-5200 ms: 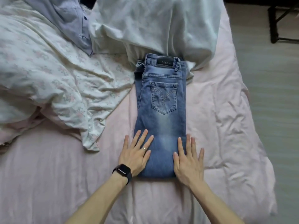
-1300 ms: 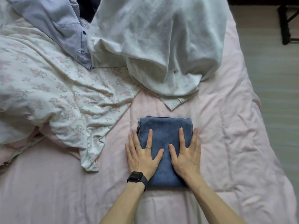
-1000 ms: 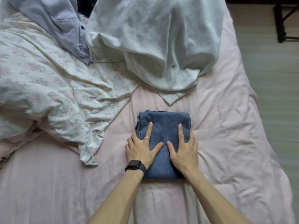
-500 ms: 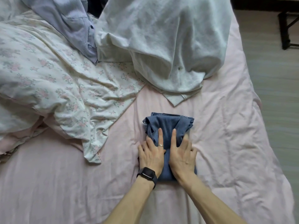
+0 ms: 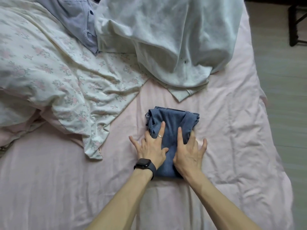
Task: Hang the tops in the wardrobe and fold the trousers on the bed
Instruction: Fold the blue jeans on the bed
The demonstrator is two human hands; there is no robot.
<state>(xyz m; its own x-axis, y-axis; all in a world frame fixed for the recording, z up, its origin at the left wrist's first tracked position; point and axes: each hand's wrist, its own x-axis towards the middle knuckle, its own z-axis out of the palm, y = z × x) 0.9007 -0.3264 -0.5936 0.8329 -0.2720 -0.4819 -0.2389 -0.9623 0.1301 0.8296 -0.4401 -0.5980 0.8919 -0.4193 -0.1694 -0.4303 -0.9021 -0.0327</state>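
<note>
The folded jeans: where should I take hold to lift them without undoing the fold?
Grip the folded jeans by their long sides, left hand from the left, right hand from the right, fingers slid underneath. The far end shows loose, rumpled layers that could open.

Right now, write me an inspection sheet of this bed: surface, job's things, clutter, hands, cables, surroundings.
Surface: pink sheet, wrinkled.
Job's things: folded jeans, bunched at the far end; white top and striped shirt lie crumpled beyond them, not hung.
Clutter: floral duvet heaped on the left.
Grippers: left hand and right hand press the jeans, fingers spread; watch on the left wrist.
Cables: nothing seen.
Surroundings: floor on the right, dark furniture leg at its far edge.
</note>
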